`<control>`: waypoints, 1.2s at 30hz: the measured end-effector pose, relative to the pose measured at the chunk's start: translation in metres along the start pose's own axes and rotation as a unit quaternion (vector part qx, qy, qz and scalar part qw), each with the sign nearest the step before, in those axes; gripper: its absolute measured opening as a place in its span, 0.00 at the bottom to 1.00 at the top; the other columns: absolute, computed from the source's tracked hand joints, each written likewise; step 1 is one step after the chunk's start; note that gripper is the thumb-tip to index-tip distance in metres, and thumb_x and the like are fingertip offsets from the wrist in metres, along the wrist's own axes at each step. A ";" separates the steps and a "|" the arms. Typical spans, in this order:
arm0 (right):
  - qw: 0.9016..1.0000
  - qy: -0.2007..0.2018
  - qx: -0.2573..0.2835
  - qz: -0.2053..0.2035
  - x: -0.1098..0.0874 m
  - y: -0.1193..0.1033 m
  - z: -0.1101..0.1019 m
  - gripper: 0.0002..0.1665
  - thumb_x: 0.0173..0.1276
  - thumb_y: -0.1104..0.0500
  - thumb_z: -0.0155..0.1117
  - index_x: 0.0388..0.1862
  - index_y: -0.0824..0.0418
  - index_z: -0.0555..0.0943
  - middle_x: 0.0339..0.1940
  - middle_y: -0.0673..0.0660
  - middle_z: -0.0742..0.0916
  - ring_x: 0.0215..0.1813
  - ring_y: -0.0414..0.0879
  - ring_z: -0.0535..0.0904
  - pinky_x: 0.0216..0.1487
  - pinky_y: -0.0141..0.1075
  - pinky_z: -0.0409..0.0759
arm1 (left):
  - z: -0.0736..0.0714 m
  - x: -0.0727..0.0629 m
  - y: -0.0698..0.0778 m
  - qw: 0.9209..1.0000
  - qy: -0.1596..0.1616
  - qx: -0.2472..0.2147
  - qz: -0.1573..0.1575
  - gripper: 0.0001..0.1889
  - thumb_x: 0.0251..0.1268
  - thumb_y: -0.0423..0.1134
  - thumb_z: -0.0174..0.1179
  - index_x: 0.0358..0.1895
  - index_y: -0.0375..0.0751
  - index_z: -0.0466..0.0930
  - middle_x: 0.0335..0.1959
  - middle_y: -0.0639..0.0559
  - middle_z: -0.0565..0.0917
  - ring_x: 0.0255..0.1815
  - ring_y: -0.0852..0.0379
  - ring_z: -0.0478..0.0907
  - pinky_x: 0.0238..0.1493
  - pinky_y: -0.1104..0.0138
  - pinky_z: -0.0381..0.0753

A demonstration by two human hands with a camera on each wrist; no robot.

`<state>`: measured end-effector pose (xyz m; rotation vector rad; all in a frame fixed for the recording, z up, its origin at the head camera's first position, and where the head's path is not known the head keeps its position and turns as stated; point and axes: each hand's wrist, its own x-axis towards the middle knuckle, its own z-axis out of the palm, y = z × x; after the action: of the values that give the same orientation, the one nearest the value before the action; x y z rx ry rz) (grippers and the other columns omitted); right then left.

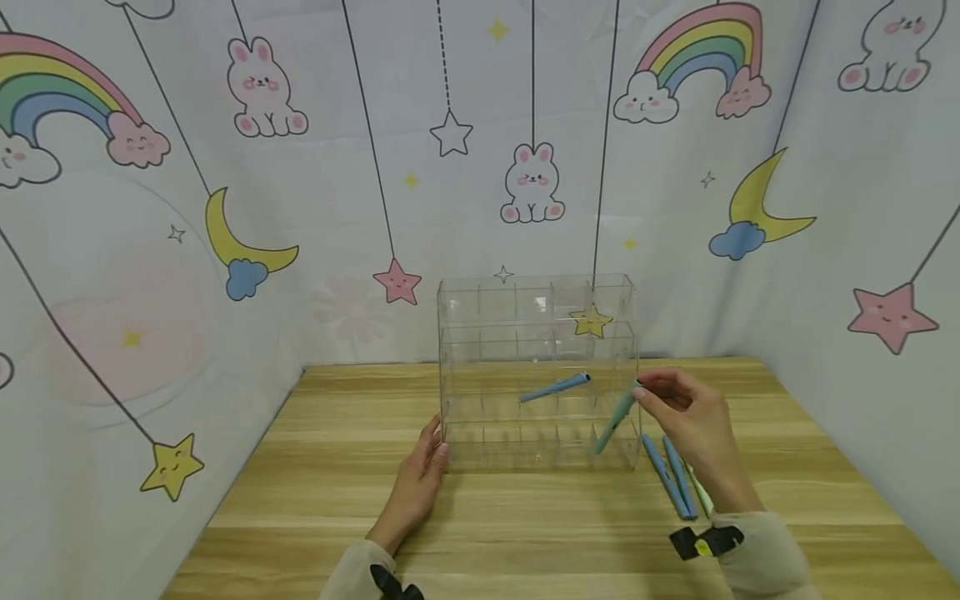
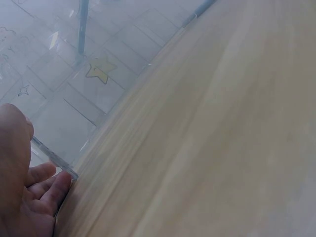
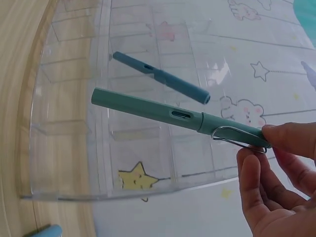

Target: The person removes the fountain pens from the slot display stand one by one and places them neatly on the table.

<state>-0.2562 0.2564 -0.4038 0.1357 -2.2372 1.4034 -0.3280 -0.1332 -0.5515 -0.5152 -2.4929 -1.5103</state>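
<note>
A clear plastic organizer [image 1: 536, 433] with rows of small compartments stands upright on the table. At its left edge my left hand [image 1: 417, 477] grips the side panel, thumb and fingers on either side of it in the left wrist view. My right hand [image 1: 693, 425] pinches a green fountain pen [image 3: 148, 109] by its clip end, between thumb and fingers. This pen tilts in front of the organizer's right part, its other end pointing down and left. A blue pen [image 1: 555, 387] leans across a compartment in a middle row.
On the wooden table [image 1: 315, 500], right of the organizer, lie two blue pens [image 1: 663, 477] and a light green pen [image 1: 701, 492], partly behind my right wrist. A white printed curtain [image 1: 337, 208] hangs behind and at both sides.
</note>
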 end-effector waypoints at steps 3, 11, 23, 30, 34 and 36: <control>1.000 0.010 0.000 0.011 -0.001 0.003 -0.008 0.19 0.77 0.56 0.72 0.59 0.66 0.85 0.46 0.35 0.88 0.48 0.25 0.85 0.53 0.16 0.82 | 0.000 0.000 0.000 1.000 0.000 -0.002 0.003 0.28 0.90 0.44 0.48 0.86 0.45 0.59 0.73 0.23 0.76 0.72 0.28 0.79 0.71 0.40 0.80; 0.999 0.028 -0.012 0.039 -0.006 0.013 -0.025 0.21 0.77 0.52 0.73 0.60 0.65 0.86 0.44 0.30 0.88 0.47 0.26 0.85 0.49 0.18 0.82 | -0.001 -0.001 0.000 1.000 -0.001 -0.006 0.002 0.28 0.90 0.44 0.48 0.85 0.45 0.59 0.73 0.24 0.77 0.71 0.29 0.80 0.71 0.40 0.81; 0.997 0.050 -0.036 0.036 -0.002 0.032 -0.049 0.22 0.78 0.53 0.71 0.59 0.69 0.86 0.41 0.24 0.86 0.43 0.22 0.85 0.45 0.17 0.83 | 0.000 -0.001 0.001 1.000 0.001 -0.002 -0.001 0.28 0.90 0.45 0.48 0.86 0.46 0.59 0.73 0.24 0.77 0.71 0.28 0.81 0.70 0.40 0.81; 0.996 0.044 -0.058 0.051 0.003 0.049 -0.065 0.25 0.81 0.52 0.68 0.61 0.71 0.85 0.39 0.21 0.84 0.40 0.22 0.83 0.40 0.22 0.85 | -0.001 0.000 0.001 1.000 -0.002 -0.002 -0.004 0.29 0.90 0.46 0.48 0.86 0.46 0.59 0.73 0.23 0.76 0.71 0.28 0.80 0.70 0.40 0.81; 0.995 0.045 -0.070 0.062 0.006 0.063 -0.070 0.25 0.81 0.52 0.68 0.61 0.72 0.85 0.38 0.20 0.84 0.39 0.22 0.83 0.38 0.23 0.84 | 0.000 0.000 0.001 1.000 -0.002 -0.001 -0.002 0.29 0.90 0.46 0.48 0.86 0.45 0.59 0.73 0.22 0.77 0.70 0.28 0.81 0.70 0.40 0.81; 0.994 0.043 -0.074 0.071 0.008 0.069 -0.074 0.26 0.80 0.51 0.68 0.62 0.72 0.85 0.37 0.20 0.84 0.39 0.22 0.82 0.37 0.24 0.84 | 0.000 0.000 0.000 1.000 0.000 -0.002 -0.001 0.29 0.90 0.45 0.48 0.85 0.45 0.59 0.72 0.22 0.77 0.70 0.28 0.81 0.69 0.40 0.82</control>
<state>-0.2604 0.3541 -0.4313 -0.1342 -2.3071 1.2824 -0.3280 -0.1330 -0.5514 -0.5151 -2.4918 -1.5155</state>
